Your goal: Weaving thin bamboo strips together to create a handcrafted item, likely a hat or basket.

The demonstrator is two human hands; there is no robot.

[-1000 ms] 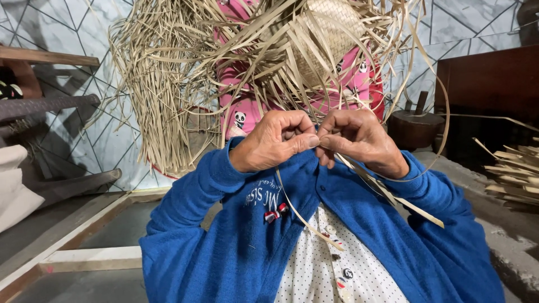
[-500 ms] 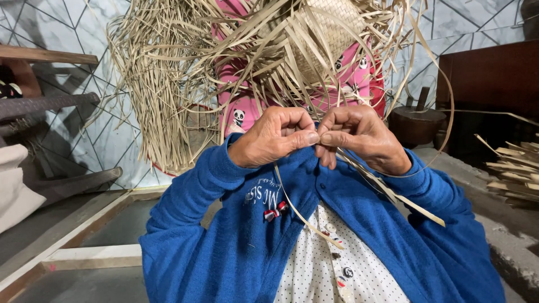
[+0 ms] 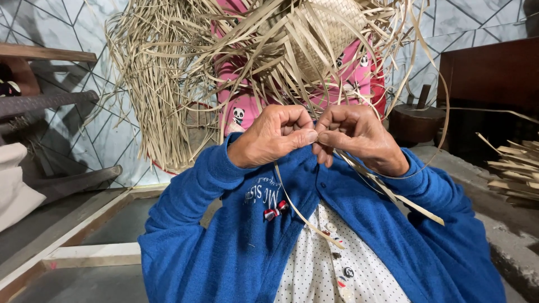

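Both my hands meet in front of my chest, fingertips touching. My left hand [image 3: 272,140] pinches a thin pale leaf strip [image 3: 303,216] between thumb and forefinger; the strip hangs down over my blue cardigan. My right hand [image 3: 359,137] pinches the same spot, and a broader strip [image 3: 404,202] trails from it toward the lower right. Just beyond the hands lies a partly woven straw piece [image 3: 331,28], with many loose strips [image 3: 163,84] fanning out over pink cloth with a panda print [image 3: 238,109].
A round wooden block [image 3: 415,120] stands behind my right hand, with dark wooden furniture [image 3: 494,73] past it. Cut leaf strips [image 3: 514,168] are piled at the right edge. A wooden bench [image 3: 45,53] and white cloth [image 3: 17,179] are at the left, a pale plank [image 3: 92,255] below.
Both hands stay pinched together on the strips and have shifted only slightly. The hanging strips have swung a little.
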